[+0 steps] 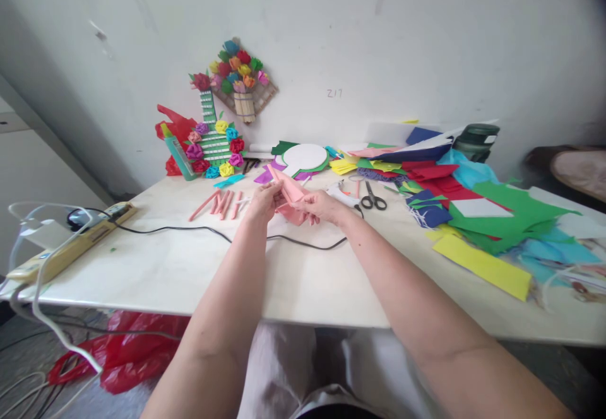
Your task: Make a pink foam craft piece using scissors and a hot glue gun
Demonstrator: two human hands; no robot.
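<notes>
A sheet of pink paper (pixel 292 193), partly folded or rolled, is held in the air above the middle of the table. My left hand (pixel 266 202) grips its left side, and my right hand (pixel 316 207) pinches its right side. Several thin pink paper rolls (pixel 226 204) lie on the table to the left of my hands. Just beyond my right hand is a white glue gun (pixel 341 195), partly hidden by that hand. Black-handled scissors (pixel 374 197) rest to the right of it.
Coloured paper sheets (pixel 502 217) are heaped at the right. A black cord (pixel 170 228) runs across the table from a power strip (pixel 71 245) at the left. Paper-flower crafts (pixel 215 135) and a green glue bottle (pixel 178 154) stand at the back left. White round-headed cutouts (pixel 305 156) lie behind my hands.
</notes>
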